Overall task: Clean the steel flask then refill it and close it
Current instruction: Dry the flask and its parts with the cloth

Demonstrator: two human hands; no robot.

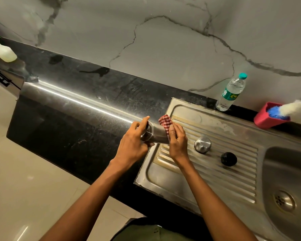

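Observation:
The steel flask (pixel 156 134) lies on its side in the air over the left end of the drainboard (pixel 215 171), its open mouth towards the left. My left hand (pixel 134 143) grips it around the neck end. My right hand (pixel 177 141) presses a red-and-white checked cloth (pixel 165 122) against the flask's body. The flask's steel cap (pixel 202 144) and a black inner stopper (pixel 228 159) rest apart on the drainboard ridges to the right. A plastic water bottle (pixel 232 92) with a teal cap stands upright by the wall.
A black counter (pixel 76 105) runs to the left, with a white spray bottle (pixel 3 52) at its far end. The sink basin (pixel 288 185) with its drain is at the right. A red holder (pixel 268 117) with a blue scrubber and a white brush stands behind the sink.

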